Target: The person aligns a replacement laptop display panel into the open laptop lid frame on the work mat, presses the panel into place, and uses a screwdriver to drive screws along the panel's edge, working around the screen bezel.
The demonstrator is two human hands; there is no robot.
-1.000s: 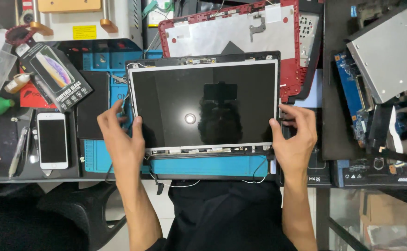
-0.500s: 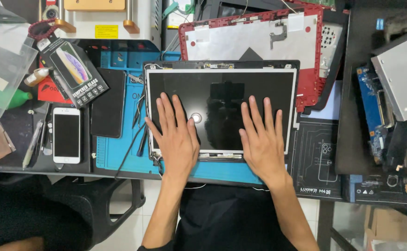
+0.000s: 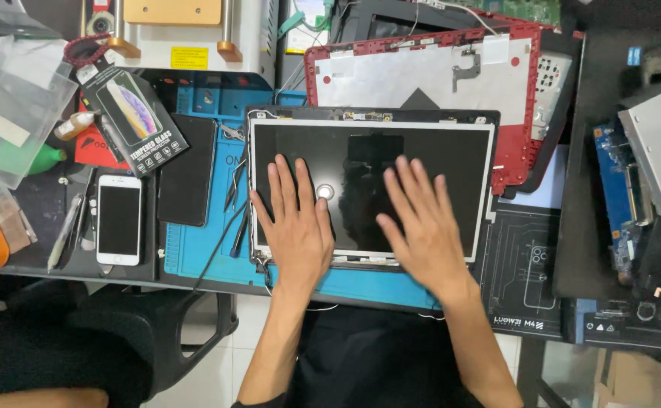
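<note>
Fingers of both hands are spread wide and laid flat, palms down, gripping nothing: left hand [image 3: 294, 219] and right hand [image 3: 419, 221] both press on the dark glass of the laptop screen panel [image 3: 360, 155]. Panel sits directly under the fingers and runs on past the fingertips toward the far side; its long axis goes left-right, across the line of the fingers. Left hand covers the near-left part of the glass, right hand the near-middle, heels of both palms at the near edge of the panel. Neither hand is nearer, both are already in contact. A round light reflection shows on the glass just right of the left index finger. Panel rests in a black lid frame [image 3: 489, 121], which lies on a blue work mat [image 3: 202, 257]. Beyond the fingertips, past the panel's far edge and off to the right, a red laptop cover [image 3: 526, 53] lies inside-up, partly tucked under the black frame. Left of the left hand: thin tools [image 3: 234, 198] just beside the panel edge, then a black slab [image 3: 187, 177], then a white phone [image 3: 119, 219] face up, all apart from the fingers. A boxed screen protector [image 3: 135, 113] lies further out, up-left. Right of the right hand, well apart, a black printed mat [image 3: 523, 279] and a grey drive [image 3: 659, 147]. Loose thin cables trail from the panel's near-left corner, by the left wrist.
</note>
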